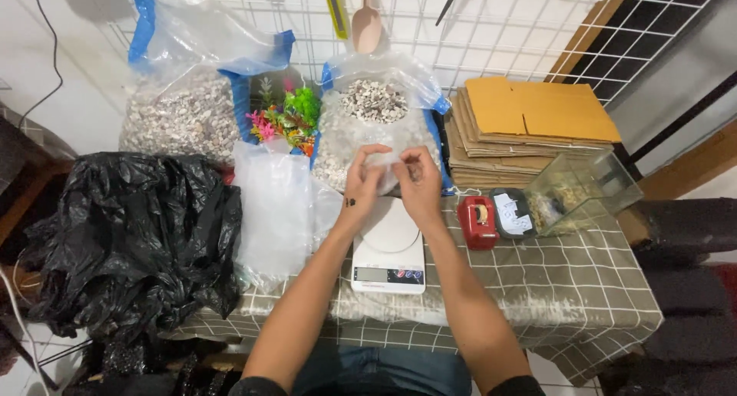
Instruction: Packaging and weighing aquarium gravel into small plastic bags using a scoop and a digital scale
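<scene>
Both hands (pixel 391 177) pinch a clear plastic bag (pixel 381 162) — above the scale (pixel 389 250).

Both hands raised above a white kitchen scale (pixel 389 246) on the checked counter (pixel 583 288): left hand (pixel 362 182) and right hand (pixel 418 182) pinching a small clear plastic bag (pixel 389 159) between them. Just beyond, an open bag of pebbles (pixel 374 108); far left, a second pebble bag (pixel 184 112). Left, a black plastic bag (pixel 130 235). Right, a red tape dispenser (pixel 477 221), stacked cardboard (pixel 530 123), and a small glass tank (pixel 583 188).
</scene>
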